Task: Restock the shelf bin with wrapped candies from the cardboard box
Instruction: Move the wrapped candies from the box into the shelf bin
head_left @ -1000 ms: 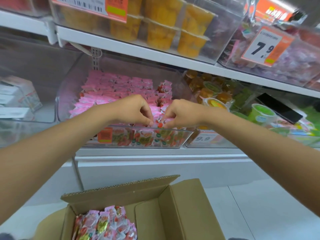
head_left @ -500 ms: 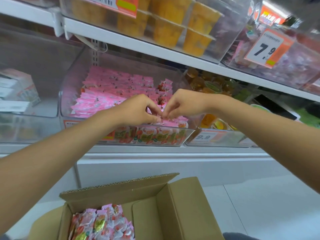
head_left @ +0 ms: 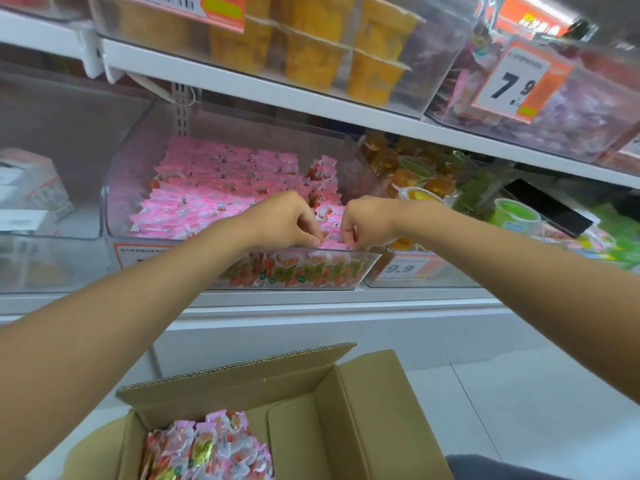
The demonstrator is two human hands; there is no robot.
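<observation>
Nearest me, the cardboard box [head_left: 363, 410] holds a stock of wrapped candies [head_left: 207, 448]. Beyond it, my left hand [head_left: 284, 220] and right hand [head_left: 367, 223] pinch wrapped candies into the front row of the shelf bin [head_left: 367, 268]. Next, I judge: release, then reach down for another handful.

Pink candies [head_left: 221, 188] (red-and-green strawberry print on the front row) — cardboard box [head_left: 363, 410] plain brown — price tag [head_left: 516, 81] orange-and-white
</observation>
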